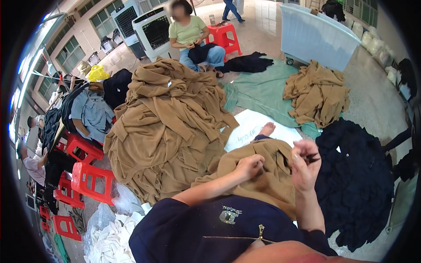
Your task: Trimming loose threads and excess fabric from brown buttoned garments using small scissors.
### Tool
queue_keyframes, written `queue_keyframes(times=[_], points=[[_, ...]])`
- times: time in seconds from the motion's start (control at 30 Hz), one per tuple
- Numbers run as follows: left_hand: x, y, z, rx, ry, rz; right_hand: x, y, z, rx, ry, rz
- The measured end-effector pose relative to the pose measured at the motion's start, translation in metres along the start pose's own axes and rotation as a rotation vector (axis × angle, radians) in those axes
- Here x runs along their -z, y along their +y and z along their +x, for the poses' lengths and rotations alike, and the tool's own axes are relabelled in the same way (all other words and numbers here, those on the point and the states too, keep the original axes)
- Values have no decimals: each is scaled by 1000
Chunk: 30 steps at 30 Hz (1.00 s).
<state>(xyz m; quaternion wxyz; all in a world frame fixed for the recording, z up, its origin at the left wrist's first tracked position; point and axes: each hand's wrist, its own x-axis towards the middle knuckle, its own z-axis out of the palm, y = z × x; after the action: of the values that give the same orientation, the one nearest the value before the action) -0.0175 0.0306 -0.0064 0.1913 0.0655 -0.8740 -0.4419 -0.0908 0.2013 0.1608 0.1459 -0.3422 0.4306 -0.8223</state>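
Tan knit is lying across my lap: the sweater point(267, 175) I am working on, just beside the big heap of tan garments point(169, 131). My left hand point(250, 166) is pinching a fold of it closed, while my right hand point(305, 168) is gripping a small dark tool point(312, 159), likely snips, above the cloth. I am judging this the trimming step; next I would need to bring the tool to the pinched spot carefully, sparing the knit.

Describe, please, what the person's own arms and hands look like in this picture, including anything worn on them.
Both forearms are bare, with no long sleeves, gloves, watch or bracelet visible. The left hand and right hand show no rings that can be made out. The arms emerge from a dark navy top with a gold zip.
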Motion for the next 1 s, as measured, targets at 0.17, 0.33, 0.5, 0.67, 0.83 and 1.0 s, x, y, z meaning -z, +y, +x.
queue_keyframes(times=[0.17, 0.33, 0.5, 0.67, 0.83, 1.0], points=[[2, -1, -5, 35, 10, 32, -61, -76, 18, 56, -168, 559], [7, -5, -6, -38, 155, 280, -16, -83, 47, 425, -648, 423], [44, 17, -25, 234, -47, 362, 77, -1, 30, -26, 60, -450], [88, 39, -45, 99, -310, 304, 167, 68, -31, -295, -167, -1175], [144, 36, -41, 492, -402, -498, 194, 96, -45, -527, 3, -1468], [194, 62, 22, 194, 93, -390, 262, 93, 3, -203, 318, -1232]])
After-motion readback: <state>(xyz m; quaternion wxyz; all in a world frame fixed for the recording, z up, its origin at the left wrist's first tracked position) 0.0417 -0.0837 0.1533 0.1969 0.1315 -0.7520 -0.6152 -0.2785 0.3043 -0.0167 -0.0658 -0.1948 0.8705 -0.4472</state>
